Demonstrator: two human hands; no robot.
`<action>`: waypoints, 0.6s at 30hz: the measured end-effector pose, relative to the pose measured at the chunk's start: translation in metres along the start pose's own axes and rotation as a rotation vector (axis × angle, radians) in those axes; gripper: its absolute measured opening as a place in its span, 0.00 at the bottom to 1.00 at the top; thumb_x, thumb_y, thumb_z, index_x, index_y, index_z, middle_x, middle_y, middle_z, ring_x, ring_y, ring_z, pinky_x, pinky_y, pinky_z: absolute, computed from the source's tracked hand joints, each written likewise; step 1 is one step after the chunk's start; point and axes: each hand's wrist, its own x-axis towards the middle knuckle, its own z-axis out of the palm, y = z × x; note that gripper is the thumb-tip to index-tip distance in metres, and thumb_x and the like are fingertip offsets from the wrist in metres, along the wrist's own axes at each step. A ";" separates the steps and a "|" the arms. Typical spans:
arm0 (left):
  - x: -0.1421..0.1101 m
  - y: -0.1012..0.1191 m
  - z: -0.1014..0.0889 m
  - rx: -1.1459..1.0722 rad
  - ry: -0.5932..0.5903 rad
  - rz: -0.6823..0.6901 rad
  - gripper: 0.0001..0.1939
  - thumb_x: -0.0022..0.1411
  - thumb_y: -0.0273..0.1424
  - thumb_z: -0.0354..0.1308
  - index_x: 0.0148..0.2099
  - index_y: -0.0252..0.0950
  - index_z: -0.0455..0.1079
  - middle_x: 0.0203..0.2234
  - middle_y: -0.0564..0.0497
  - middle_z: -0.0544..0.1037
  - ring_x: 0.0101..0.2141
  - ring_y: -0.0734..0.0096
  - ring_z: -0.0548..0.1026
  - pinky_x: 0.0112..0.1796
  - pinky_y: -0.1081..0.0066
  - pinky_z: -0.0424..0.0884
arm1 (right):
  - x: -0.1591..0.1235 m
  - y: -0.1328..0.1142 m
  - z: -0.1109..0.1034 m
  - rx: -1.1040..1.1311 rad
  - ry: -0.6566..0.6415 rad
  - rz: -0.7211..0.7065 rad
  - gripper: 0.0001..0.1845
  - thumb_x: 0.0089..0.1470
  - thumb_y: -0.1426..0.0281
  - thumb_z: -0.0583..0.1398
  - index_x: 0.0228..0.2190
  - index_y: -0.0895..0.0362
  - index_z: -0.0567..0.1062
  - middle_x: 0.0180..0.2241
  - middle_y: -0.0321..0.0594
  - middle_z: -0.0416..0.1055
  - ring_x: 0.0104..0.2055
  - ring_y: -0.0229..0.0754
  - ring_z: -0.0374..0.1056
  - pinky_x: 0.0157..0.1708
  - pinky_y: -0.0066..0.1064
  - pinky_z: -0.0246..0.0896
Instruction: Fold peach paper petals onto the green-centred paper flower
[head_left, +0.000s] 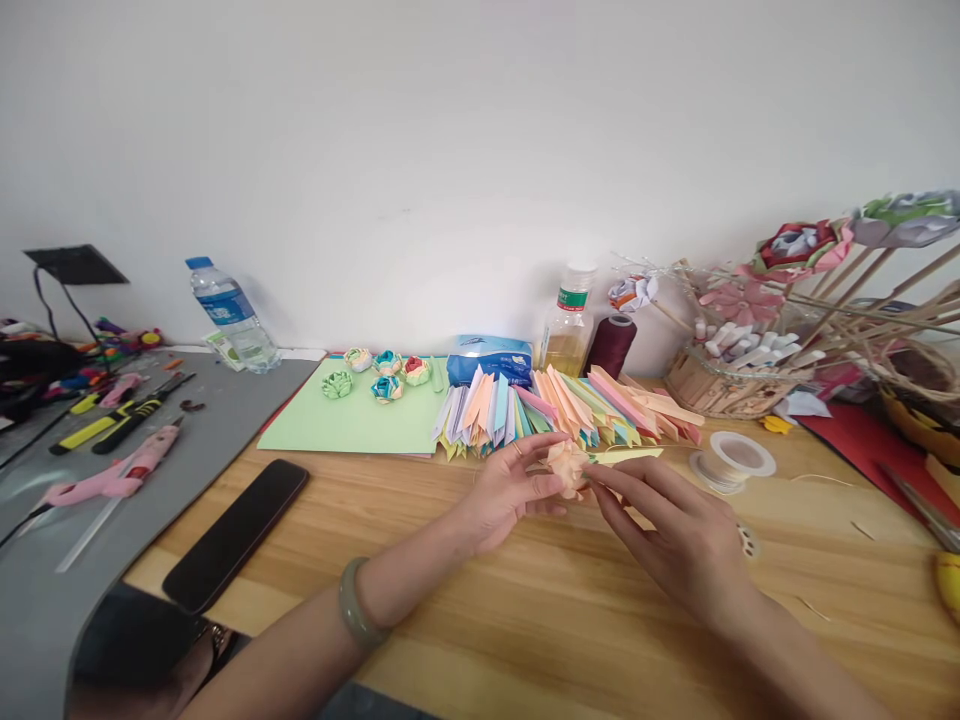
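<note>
A small peach paper flower (568, 466) is held between the thumb and fingers of my left hand (517, 490), above the wooden table. From the other side, my right hand (675, 520) closes its thumb and fingertips at the flower's right edge. A small greenish bit shows by those fingertips; what it is I cannot make out. Just beyond the hands lies a row of folded paper strips (510, 415) in many colours. A spool of thin wire (731, 462) rests to the right of my right hand.
Several finished paper flowers (387, 388) sit on green paper (300, 425). A phone (236, 535), a pink glue gun (124, 468) and a water bottle (232, 315) are on the left. Behind the strips stand a tissue pack (490, 360), a liquid bottle (568, 325), maroon thread (611, 346) and a basket (724, 390).
</note>
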 end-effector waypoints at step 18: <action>0.001 -0.002 -0.002 -0.085 -0.021 0.091 0.17 0.49 0.26 0.60 0.43 0.38 0.68 0.41 0.50 0.71 0.37 0.74 0.71 0.40 0.70 0.66 | -0.003 -0.003 0.006 0.079 0.037 0.002 0.16 0.50 0.78 0.57 0.42 0.54 0.70 0.30 0.40 0.71 0.30 0.37 0.67 0.28 0.27 0.61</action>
